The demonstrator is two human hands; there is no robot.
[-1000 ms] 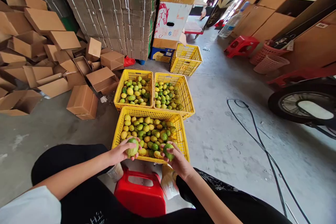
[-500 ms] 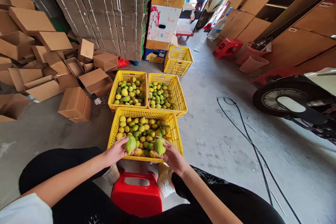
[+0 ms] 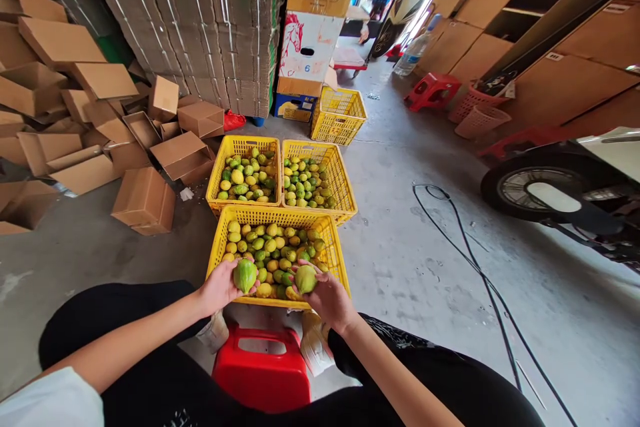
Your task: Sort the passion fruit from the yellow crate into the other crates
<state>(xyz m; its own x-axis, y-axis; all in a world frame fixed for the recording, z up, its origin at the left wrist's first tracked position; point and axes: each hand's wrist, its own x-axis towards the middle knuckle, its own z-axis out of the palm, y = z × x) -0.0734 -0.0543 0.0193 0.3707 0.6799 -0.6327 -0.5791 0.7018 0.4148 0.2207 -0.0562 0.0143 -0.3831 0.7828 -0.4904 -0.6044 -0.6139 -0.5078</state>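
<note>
My left hand holds a green lemon in its fingers, the pointed tip facing me. A paler yellow-green lemon sits in my right hand, its fingers curled around the far side. Both hands hover over the near edge of a yellow plastic crate, a short gap apart. Inside that crate lie many loose lemons, some green and some yellow. Behind it, a second yellow crate on the left and a third yellow crate on the right also contain lemons.
A red stool stands between my feet. Open cardboard boxes are heaped at the left, by stacked flat cartons. Farther back is another yellow crate. A black cable and a motorbike wheel are at the right.
Both lemons have turned a little in my fingers. My left hand has shifted slightly left, and the lemon in my right hand has moved slightly right.
</note>
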